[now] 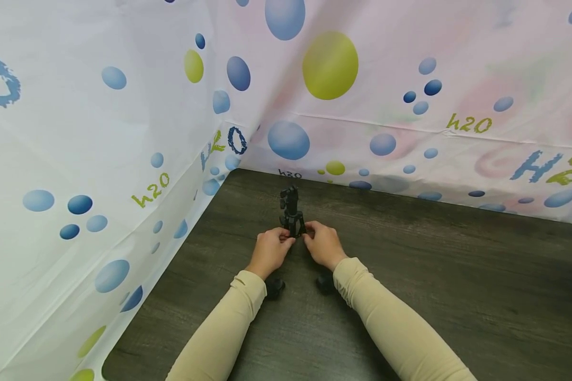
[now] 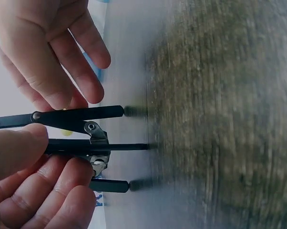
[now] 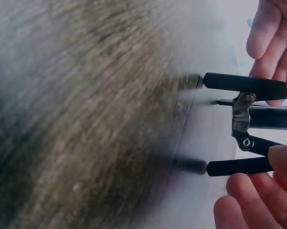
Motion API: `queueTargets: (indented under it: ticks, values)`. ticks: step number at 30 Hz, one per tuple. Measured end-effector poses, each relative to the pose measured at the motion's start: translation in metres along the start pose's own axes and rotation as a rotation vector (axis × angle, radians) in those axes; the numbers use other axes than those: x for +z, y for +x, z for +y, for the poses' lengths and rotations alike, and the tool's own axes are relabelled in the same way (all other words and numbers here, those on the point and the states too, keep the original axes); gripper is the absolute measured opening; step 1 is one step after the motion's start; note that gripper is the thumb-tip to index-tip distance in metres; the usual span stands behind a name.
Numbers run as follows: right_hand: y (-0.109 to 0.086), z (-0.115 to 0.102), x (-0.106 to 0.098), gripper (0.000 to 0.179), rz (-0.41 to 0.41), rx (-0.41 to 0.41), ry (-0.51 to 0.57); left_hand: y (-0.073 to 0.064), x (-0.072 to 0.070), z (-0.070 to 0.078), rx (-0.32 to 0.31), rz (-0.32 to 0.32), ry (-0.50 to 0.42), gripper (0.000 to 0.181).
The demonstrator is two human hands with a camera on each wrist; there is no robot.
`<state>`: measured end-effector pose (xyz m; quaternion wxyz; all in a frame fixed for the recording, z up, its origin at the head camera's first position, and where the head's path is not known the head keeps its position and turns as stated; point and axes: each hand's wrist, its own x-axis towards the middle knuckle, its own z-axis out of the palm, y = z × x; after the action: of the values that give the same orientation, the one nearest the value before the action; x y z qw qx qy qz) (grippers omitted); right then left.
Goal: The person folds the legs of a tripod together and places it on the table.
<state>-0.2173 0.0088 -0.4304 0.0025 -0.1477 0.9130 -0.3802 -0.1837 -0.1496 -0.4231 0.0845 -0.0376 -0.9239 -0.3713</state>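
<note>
A small black tripod point(image 1: 291, 202) stands upright on the dark table, feet down and legs only narrowly spread. My left hand point(image 1: 270, 248) pinches one of its legs low down from the left. On the other side, my right hand point(image 1: 325, 244) pinches another leg between thumb and fingers. The left wrist view shows the tripod's legs point(image 2: 81, 114), joined by a metal bracket point(image 2: 98, 136) around the centre post. In the right wrist view, the bracket point(image 3: 241, 121) links the legs too, and the rubber feet point(image 3: 195, 165) look blurred near the tabletop.
The dark wood-grain table point(image 1: 434, 275) stretches out to the right and front. White sheeting point(image 1: 100, 121) printed with blue and green dots hangs along the left and back edges. A black wrist device point(image 1: 275, 288) sits under the left wrist, another point(image 1: 325, 283) under the right.
</note>
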Motion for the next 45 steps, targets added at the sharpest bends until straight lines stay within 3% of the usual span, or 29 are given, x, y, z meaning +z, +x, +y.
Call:
queueTargets:
  ticks: [22,45]
  values:
    - [-0.0013,-0.0005,-0.0012,0.013,0.043,-0.007,-0.066,0.0053,0.0016,-0.0027,-0.061,0.027,0.022,0.014]
    - [-0.0024,-0.0033,-0.0001,0.015,0.046,-0.025,-0.075,0.0074,0.0018,-0.0034,-0.051,0.05,0.04,0.014]
